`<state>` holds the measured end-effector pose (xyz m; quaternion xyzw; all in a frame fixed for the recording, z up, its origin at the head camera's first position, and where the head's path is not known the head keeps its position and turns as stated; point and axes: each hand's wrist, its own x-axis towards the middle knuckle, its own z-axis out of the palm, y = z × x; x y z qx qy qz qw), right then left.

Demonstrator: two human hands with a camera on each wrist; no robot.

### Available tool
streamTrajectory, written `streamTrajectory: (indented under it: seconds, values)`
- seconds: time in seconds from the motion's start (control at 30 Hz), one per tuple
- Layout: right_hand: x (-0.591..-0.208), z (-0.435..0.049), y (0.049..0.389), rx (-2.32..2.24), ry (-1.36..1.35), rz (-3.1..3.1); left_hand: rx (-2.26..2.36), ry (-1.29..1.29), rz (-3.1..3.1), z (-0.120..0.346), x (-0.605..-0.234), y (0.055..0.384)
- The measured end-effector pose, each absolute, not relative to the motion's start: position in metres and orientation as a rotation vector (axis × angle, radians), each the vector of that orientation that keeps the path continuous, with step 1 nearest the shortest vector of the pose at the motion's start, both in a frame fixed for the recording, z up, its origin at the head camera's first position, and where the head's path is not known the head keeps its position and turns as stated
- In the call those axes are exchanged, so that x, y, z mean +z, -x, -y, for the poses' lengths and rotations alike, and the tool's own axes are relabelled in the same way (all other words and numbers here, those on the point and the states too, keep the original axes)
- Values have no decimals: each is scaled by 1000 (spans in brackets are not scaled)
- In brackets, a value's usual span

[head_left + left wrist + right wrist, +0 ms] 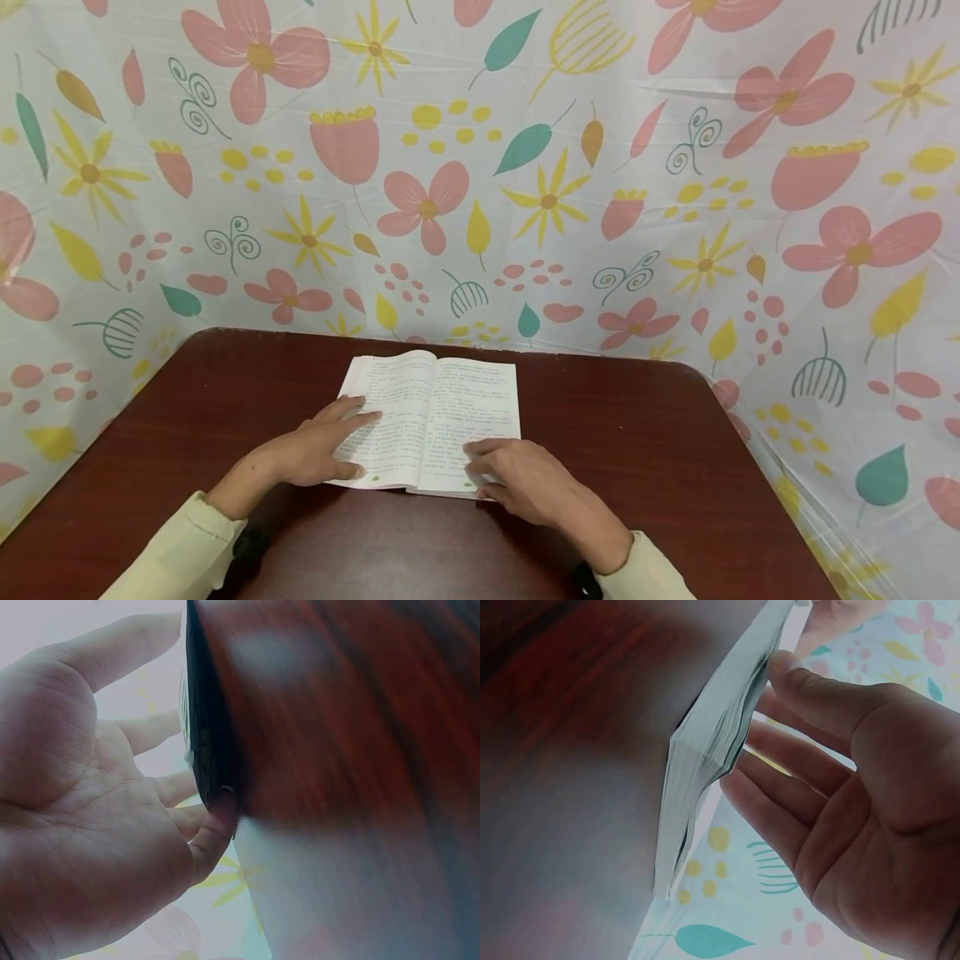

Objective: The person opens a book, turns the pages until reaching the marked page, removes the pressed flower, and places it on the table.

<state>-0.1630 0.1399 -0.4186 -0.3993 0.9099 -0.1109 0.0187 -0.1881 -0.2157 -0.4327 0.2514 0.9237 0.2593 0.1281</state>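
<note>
An open book (468, 400) lies on the dark reddish-brown table, printed text on both pages. My left hand (307, 450) rests over the lower left page, fingers spread and thumb near the bottom corner. On the lower right page lies my right hand (528, 483), its fingers fairly straight. The right wrist view shows the book's page edges (697, 757), with the thumb of the right hand (855, 772) touching its near edge. In the left wrist view, the fingers of the left hand (97, 780) reach along the book's dark edge (202, 712).
The table (637, 450) has rounded far corners. Behind it and along both sides hangs a white curtain (465, 133) printed with pink flowers, yellow shapes and green leaves. Pale sleeves (176, 550) cover both forearms.
</note>
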Motion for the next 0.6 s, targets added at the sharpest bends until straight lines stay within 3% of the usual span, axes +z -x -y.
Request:
streamTrajectory:
  seconds: [0.23,0.6]
  values:
    - [-419,-138,162,-377,1385,-2807,746,-724,-2687,216,-433,188]
    - [-427,-127,155,42,1507,-3071,754,-732,-2679,216,-433,188]
